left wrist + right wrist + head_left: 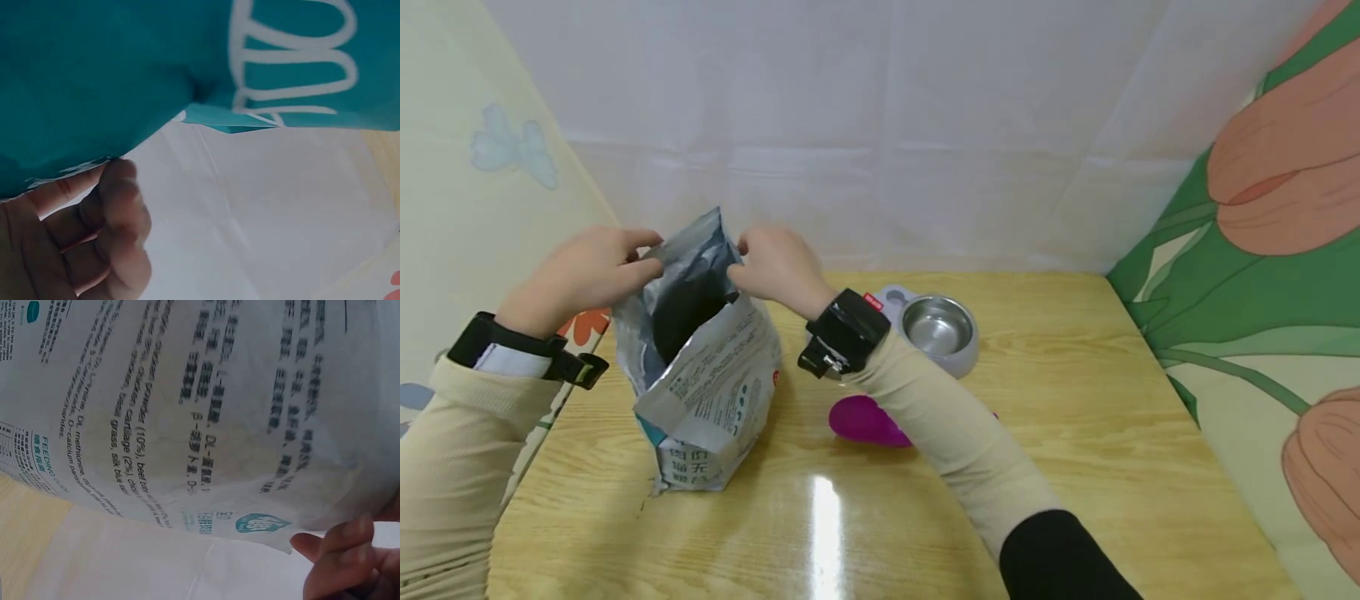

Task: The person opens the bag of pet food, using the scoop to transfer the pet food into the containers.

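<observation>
Head view: left hand [583, 265] and right hand [781, 267] grip the open bag [726, 408].

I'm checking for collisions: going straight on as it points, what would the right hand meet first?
The right hand would first meet the bag, whose rim it seems to pinch; depth is unclear.

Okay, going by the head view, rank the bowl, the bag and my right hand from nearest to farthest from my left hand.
1. Bag: gripped at its rim by the left hand.
2. Right hand: at the bag's opening, to the right.
3. Bowl: on the table, farthest right.
</observation>
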### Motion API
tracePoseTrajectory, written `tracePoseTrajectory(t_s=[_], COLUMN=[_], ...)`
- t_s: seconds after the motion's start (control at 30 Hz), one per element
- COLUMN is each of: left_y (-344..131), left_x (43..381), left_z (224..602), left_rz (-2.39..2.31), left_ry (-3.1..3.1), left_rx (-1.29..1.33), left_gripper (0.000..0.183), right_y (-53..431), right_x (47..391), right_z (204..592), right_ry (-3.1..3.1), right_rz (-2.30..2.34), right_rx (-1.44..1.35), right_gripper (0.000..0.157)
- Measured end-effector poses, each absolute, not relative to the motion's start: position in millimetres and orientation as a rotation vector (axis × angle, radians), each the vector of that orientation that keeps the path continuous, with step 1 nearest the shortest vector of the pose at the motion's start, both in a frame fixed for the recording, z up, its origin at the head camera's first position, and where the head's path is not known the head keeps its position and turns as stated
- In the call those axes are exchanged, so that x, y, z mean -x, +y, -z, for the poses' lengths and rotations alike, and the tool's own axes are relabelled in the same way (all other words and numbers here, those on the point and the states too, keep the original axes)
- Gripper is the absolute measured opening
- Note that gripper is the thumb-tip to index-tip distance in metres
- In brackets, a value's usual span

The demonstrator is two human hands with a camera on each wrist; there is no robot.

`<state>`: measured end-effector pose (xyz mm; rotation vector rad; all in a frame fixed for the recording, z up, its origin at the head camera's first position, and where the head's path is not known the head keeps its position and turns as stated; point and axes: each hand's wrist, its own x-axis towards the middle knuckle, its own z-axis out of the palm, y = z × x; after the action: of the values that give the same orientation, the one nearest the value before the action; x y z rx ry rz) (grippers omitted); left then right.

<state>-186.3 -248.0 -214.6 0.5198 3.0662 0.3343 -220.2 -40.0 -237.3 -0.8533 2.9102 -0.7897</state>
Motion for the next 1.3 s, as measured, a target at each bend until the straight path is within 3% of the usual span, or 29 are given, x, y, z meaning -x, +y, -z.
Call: tracePoseTrajectory(t_s=[0.17,0.5,1.07,1.3], left_y=[-242.6,-239.7,-246.3,-252.4], left_x=[190.7,193.3,186.1,172.5], left_z=[214.3,213.0,210.9,214.2], left_rz=[-0.385,-0.289,-0.382,-0.627], left_ry=[3.034,3.091,3.114,3.087], left_rx=[-0.537,-0.530,-0.459,-0.350], left_gripper=[0.041,0.032,0.022,0.039], right_y=[-51.6,-50.7,-39.0,-34.9], right_x=[229.5,231.1,231.5,219.8], right_z=[236.0,238.9,241.9,240.8], right_ry=[2.935,3.079,3.078,2.938], right_rz=[0.746,0.661,0.759,0.798], right_rx=[0.789,0.801,0.822,0.872], right_gripper=[0.037,0.026,0.031,0.044])
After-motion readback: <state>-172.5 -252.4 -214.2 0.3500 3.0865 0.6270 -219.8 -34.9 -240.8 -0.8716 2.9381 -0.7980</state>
